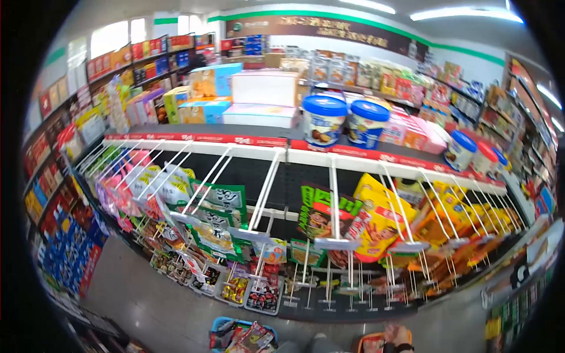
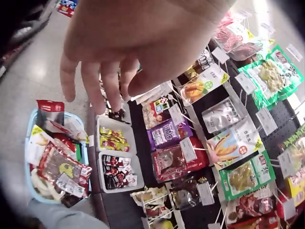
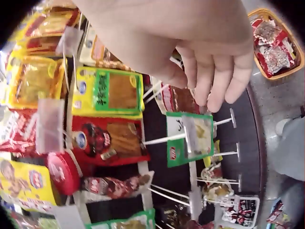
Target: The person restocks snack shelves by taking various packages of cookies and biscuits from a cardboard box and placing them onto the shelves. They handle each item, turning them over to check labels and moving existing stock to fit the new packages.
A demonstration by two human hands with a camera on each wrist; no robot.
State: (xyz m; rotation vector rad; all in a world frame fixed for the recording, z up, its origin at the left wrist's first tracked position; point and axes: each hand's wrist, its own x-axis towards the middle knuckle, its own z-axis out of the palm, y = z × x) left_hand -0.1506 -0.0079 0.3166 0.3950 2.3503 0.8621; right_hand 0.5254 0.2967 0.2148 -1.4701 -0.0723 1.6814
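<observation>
In the left wrist view my left hand (image 2: 138, 43) hangs with its fingers loosely bent and nothing in them, above shelf bins of small wrapped snacks (image 2: 114, 138). A light blue basket (image 2: 29, 162) filled with snack packs stands on the floor beside those bins. My right hand (image 3: 190, 47) holds nothing in the right wrist view; its relaxed fingers hang near a green-and-white pack (image 3: 176, 150) on a hook. An orange basket (image 3: 287, 75) with red packs is on the floor beyond it. In the head view the right hand (image 1: 398, 335) appears over the orange basket (image 1: 365, 336).
Ahead stands a shelf unit with a red-and-white edge (image 1: 235, 141), bearing boxes and blue-lidded tubs (image 1: 325, 120). Below it, white hooks hold yellow packs (image 1: 376, 220) and green packs (image 1: 215, 235). Grey floor (image 1: 126, 276) shows at the left, with stocked shelves on both sides.
</observation>
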